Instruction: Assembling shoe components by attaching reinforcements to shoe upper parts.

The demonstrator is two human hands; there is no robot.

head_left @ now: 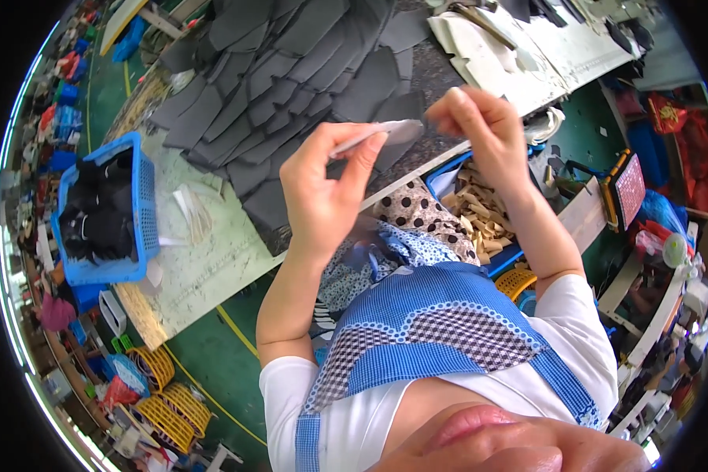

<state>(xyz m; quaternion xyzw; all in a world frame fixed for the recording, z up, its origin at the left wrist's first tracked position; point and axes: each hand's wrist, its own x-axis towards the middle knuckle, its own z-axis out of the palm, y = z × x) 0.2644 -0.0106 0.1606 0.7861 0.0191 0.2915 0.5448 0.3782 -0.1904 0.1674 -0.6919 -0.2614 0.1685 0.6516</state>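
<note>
My left hand [322, 185] pinches a thin, pale, flat piece [401, 130] between thumb and fingers, above the near edge of the table. The piece is whitish with a rounded, partly see-through end; its exact kind is unclear. To its right, a short gap away, my right hand [492, 138] is raised with fingers curled in and thumb against them. Slight blur hides whatever its fingertips may hold. Below and beyond both hands, a large heap of dark grey cut sheet pieces [291, 86] covers the dark part of the table.
A blue basket [144, 200] of black pieces stands at the table's left, beside pale strips [193, 212]. A blue-edged bin of tan pieces [480, 208] sits below the table edge, near my right forearm. White sheets [476, 51] lie at the far right. Yellow baskets [169, 413] stand on the floor.
</note>
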